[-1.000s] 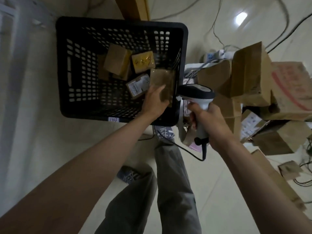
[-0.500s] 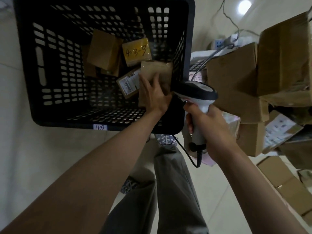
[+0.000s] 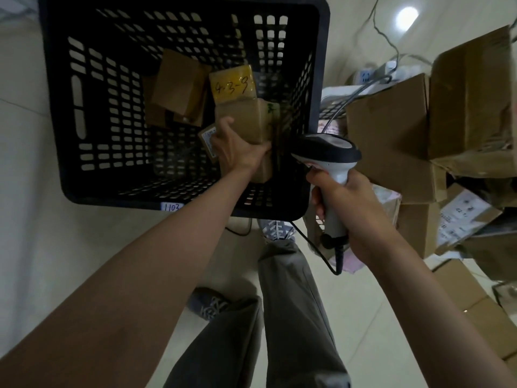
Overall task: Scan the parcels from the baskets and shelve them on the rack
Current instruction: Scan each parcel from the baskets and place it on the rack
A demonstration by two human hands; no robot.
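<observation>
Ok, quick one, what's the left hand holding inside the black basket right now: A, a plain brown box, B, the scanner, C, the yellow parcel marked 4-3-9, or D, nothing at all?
A: the left hand grips a plain brown box inside the black basket, just below the yellow parcel marked 4-3-9, while the right hand holds the scanner.

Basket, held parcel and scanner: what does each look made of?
Basket: black moulded plastic, going by its slotted lattice walls. Parcel in the left hand: brown cardboard, glossy, probably taped. Scanner in the right hand: smooth hard plastic, dark top, white handle.
</observation>
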